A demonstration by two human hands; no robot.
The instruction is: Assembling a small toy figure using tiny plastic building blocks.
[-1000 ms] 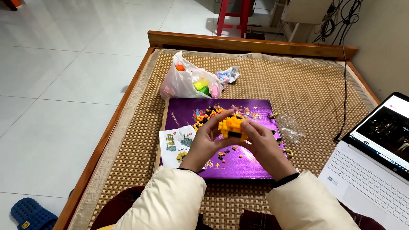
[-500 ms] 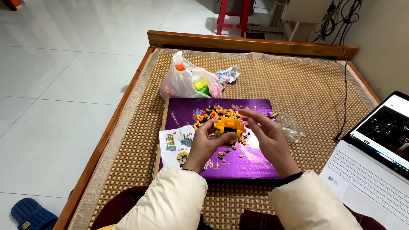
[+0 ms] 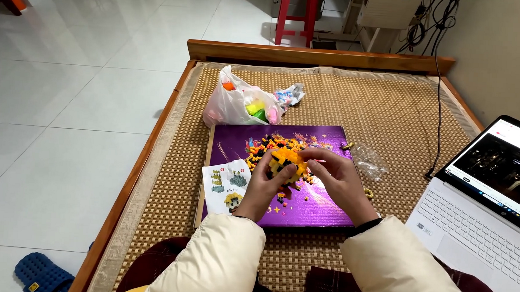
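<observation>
Head view: both hands' grip (image 3: 291, 172) pinches yellow brick model (image 3: 287, 162) mid purple board (image 3: 236, 145), edges clear.

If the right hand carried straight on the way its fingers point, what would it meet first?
The right hand points left and slightly away, so it would likely first meet the yellow block model at its fingertips, with the left hand beyond.

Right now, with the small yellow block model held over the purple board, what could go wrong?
1. Both hands, left hand and right hand, pinch the yellow block model; pressing hard may break it apart.
2. The loose bricks on the purple board could scatter and perhaps lodge in the woven mat.
</observation>
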